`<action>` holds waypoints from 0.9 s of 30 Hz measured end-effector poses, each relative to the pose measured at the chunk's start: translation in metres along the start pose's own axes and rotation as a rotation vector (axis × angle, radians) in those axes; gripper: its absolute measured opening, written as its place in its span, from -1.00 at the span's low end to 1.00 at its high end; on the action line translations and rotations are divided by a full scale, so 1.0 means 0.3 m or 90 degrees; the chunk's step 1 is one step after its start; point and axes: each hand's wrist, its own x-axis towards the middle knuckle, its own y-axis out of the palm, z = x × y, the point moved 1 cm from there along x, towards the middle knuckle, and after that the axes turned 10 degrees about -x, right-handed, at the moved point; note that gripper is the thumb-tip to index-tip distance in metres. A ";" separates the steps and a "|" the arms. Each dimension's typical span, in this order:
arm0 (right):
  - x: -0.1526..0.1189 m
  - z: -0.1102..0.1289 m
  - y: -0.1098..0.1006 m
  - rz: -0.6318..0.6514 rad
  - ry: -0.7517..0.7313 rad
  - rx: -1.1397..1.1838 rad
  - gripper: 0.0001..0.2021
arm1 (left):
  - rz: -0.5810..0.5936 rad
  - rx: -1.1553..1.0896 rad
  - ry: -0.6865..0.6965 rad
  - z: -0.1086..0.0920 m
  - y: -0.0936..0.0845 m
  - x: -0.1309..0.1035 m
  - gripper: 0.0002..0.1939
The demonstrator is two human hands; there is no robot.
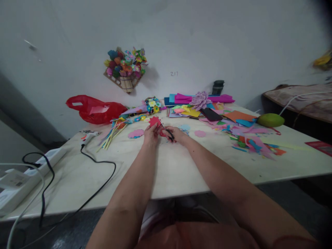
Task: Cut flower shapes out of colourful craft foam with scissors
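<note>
The left hand [150,134] pinches a red flower cutout [154,121] between closed fingers, just beyond its fingertips, while the right hand [177,134] is curled round the black handles of the scissors [170,134], whose blades reach to the cutout's edge; whether they touch it is too small to tell. Close about the hands, pink scalloped pieces [199,133] lie on either side and light-blue pieces [184,127] just beyond the right one. Left of the left hand are thin strips [107,136], a glue gun [89,137] with its black cord, and farther off a red plastic bag [95,110]. Beyond the right hand sit a purple flower [201,100] and a dark flat object [211,114]; well to its right are loose scraps [255,144] and a green oval object [271,120]. On the wall ahead of both hands, handwriting [174,73] seems to read "217".
</note>
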 end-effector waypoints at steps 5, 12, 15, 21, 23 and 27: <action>-0.006 0.011 -0.001 0.000 0.002 0.010 -0.85 | -0.001 -0.007 0.001 -0.002 0.002 -0.005 -0.89; -0.018 0.032 -0.003 -0.012 0.020 0.028 -0.85 | 0.007 -0.011 -0.011 -0.012 0.012 -0.015 -0.87; -0.018 0.031 -0.003 -0.013 0.032 0.038 -0.87 | 0.007 -0.010 -0.012 -0.013 0.012 -0.015 -0.90; -0.005 0.009 -0.004 -0.006 0.033 0.059 -0.86 | 0.009 0.000 -0.008 -0.010 0.005 -0.011 -0.89; -0.001 0.003 -0.005 -0.005 0.033 0.053 -0.84 | 0.017 0.002 -0.011 -0.009 0.003 -0.009 -0.91; 0.003 -0.002 -0.009 0.006 0.046 0.030 -0.83 | 0.010 0.002 -0.015 -0.009 -0.001 -0.004 -0.93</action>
